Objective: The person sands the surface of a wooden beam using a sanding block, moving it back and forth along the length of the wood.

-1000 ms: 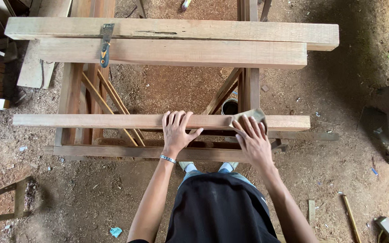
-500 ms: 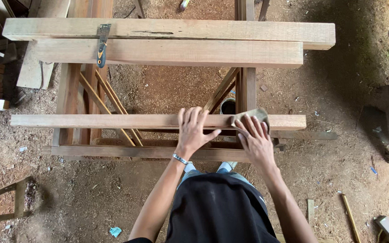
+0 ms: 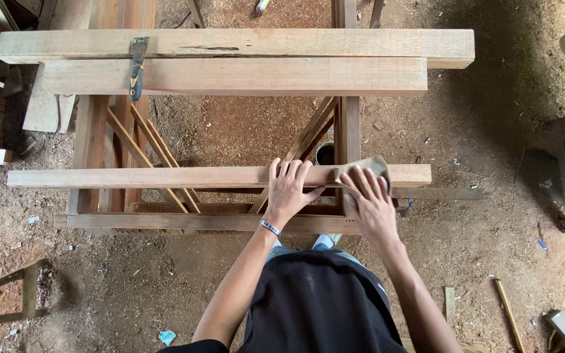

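One plank (image 3: 165,176) across trestle frame (image 3: 93,131), long axis 9-to-3 o'clock. Sanding pad (image 3: 369,166) on plank near its 3 o'clock end. Right hand (image 3: 371,199) flat over pad, fingers spread, pressing, no closed grip. Left hand (image 3: 289,193) just at 9 o'clock of pad, fingers splayed, palm holding plank down. Right hand nearer pad. Two beams (image 3: 243,62) at 12 o'clock; scraper (image 3: 137,65) on them.

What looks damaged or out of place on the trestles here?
The far beam has a dark crack along its top face. A scraper lies across both far beams, unsecured. The left hand steadies the near plank; the right hand presses sandpaper on it.
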